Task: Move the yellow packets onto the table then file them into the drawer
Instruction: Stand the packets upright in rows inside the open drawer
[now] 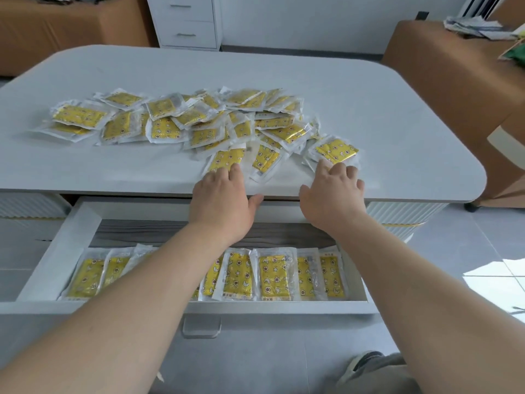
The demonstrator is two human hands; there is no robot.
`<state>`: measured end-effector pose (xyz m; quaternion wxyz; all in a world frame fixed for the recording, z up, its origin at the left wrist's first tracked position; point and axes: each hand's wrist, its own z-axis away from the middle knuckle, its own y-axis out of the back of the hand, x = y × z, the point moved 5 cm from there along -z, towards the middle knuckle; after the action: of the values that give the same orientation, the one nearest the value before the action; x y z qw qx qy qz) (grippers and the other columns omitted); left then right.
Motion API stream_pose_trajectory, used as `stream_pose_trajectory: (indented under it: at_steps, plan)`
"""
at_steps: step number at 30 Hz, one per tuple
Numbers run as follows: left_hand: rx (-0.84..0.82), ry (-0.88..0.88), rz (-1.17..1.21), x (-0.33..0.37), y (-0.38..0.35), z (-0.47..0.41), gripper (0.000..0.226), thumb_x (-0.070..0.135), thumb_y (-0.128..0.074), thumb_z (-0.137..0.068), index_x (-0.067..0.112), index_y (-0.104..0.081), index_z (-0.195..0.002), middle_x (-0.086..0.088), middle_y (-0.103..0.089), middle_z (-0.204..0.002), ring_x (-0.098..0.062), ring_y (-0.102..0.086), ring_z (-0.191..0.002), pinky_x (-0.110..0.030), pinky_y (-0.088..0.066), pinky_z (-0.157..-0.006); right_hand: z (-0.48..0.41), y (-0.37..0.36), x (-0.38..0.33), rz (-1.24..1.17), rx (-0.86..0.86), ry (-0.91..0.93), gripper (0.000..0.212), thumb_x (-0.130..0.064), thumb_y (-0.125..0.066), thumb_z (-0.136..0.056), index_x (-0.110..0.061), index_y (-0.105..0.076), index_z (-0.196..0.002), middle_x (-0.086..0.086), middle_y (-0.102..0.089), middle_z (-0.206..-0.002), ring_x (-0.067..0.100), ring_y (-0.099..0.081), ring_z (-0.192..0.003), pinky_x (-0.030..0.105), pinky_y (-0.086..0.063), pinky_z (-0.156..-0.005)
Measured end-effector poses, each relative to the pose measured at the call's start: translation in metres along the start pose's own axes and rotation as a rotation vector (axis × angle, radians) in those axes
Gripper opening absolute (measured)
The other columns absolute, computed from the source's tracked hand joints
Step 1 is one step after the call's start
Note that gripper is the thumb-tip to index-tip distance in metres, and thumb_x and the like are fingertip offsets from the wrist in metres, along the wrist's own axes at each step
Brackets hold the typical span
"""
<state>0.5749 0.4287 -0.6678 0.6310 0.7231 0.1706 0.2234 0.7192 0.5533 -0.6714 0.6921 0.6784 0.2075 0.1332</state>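
your left hand [221, 203] and right hand [333, 197] are touching clear-wrapped yellow foil packets [227, 157] near the grey counter's [369, 109] edge, fingers [225, 174] straight and spread; be sliding each off, pinching it, filing it into the open white drawer [56, 251].

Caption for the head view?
Left hand and right hand touch yellow plastic packets on grey table; open white drawer below holds more.

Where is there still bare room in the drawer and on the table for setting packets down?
Drawer: the bare strip between the filed row and its back wall. Table: the far half beyond the pile, and the right end. Crowded: the pile's middle and the drawer's front.
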Motion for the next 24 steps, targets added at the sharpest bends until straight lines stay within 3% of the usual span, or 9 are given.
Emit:
stream_pose_trajectory:
  at_steps: [2,6,9,13,16,19,21,24]
  plan:
    - [0.011,0.034,-0.059,-0.002,0.002,0.002,0.071,0.060,-0.041,-0.098,0.010,-0.036,-0.148,-0.012,-0.054,-0.130,-0.031,-0.051,-0.117,-0.041,-0.044,-0.093,0.002,-0.002,-0.003,0.035,-0.003,0.005,0.050,-0.042,-0.038,-0.100,-0.007,-0.053,-0.132,0.015,-0.039,-0.138,0.035,-0.032,-0.129,0.046,-0.029,-0.108]
    - [0.008,0.046,-0.125,-0.006,0.005,0.005,0.056,0.056,-0.032,-0.102,0.012,-0.059,-0.121,-0.012,-0.055,-0.115,-0.030,-0.049,-0.107,-0.040,-0.041,-0.086,0.003,-0.003,-0.005,-0.013,-0.017,0.043,0.045,-0.038,-0.038,-0.101,-0.008,-0.049,-0.133,0.012,-0.035,-0.152,0.033,-0.025,-0.143,0.049,-0.026,-0.115]
    - [0.057,0.038,-0.095,-0.008,0.007,0.007,0.039,0.043,-0.036,-0.105,0.012,-0.058,-0.115,-0.012,-0.052,-0.113,-0.030,-0.048,-0.105,-0.039,-0.040,-0.084,0.005,0.001,-0.008,-0.078,-0.002,0.043,0.036,-0.032,-0.040,-0.100,-0.009,-0.048,-0.127,0.011,-0.054,-0.131,0.033,-0.044,-0.126,0.046,-0.034,-0.105]
    - [0.075,0.052,-0.007,-0.012,0.004,0.005,0.016,0.025,-0.050,-0.102,0.011,-0.052,-0.109,-0.011,-0.052,-0.109,-0.029,-0.049,-0.103,-0.036,-0.036,-0.076,0.007,0.002,-0.009,-0.045,0.017,0.019,0.045,-0.031,-0.043,-0.097,-0.010,-0.045,-0.137,0.013,-0.050,-0.130,0.035,-0.041,-0.123,0.045,-0.035,-0.102]
    - [0.063,0.074,0.052,-0.013,0.001,0.004,0.023,0.023,-0.058,-0.099,0.009,-0.049,-0.116,-0.012,-0.056,-0.110,-0.029,-0.053,-0.101,-0.037,-0.041,-0.078,0.006,-0.001,-0.006,-0.050,-0.022,-0.029,0.043,-0.036,-0.041,-0.098,-0.007,-0.055,-0.127,0.015,-0.040,-0.138,0.035,-0.032,-0.130,0.046,-0.032,-0.107]
    - [0.086,0.102,0.075,-0.014,0.002,0.004,0.033,0.027,-0.062,-0.097,0.008,-0.048,-0.120,-0.012,-0.058,-0.113,-0.029,-0.054,-0.102,-0.038,-0.044,-0.080,0.005,-0.003,-0.003,-0.108,-0.023,-0.011,0.046,-0.037,-0.043,-0.098,-0.009,-0.045,-0.134,0.010,-0.034,-0.152,0.037,-0.024,-0.142,0.049,-0.026,-0.113]
    - [0.095,0.123,0.073,-0.014,0.001,0.004,0.038,0.029,-0.064,-0.096,0.008,-0.047,-0.122,-0.013,-0.058,-0.114,-0.030,-0.053,-0.103,-0.037,-0.042,-0.079,0.005,-0.001,-0.002,-0.163,0.003,-0.003,0.043,-0.037,-0.045,-0.097,-0.013,-0.042,-0.132,0.007,-0.047,-0.139,0.035,-0.036,-0.131,0.048,-0.031,-0.108]
    - [0.107,0.141,0.053,-0.014,0.001,0.003,0.048,0.033,-0.067,-0.094,0.009,-0.044,-0.129,-0.014,-0.055,-0.118,-0.031,-0.052,-0.107,-0.038,-0.043,-0.082,0.005,0.001,0.001,-0.125,0.054,-0.013,0.051,-0.040,-0.046,-0.097,-0.019,-0.038,-0.142,0.012,-0.042,-0.136,0.038,-0.039,-0.125,0.048,-0.032,-0.105]
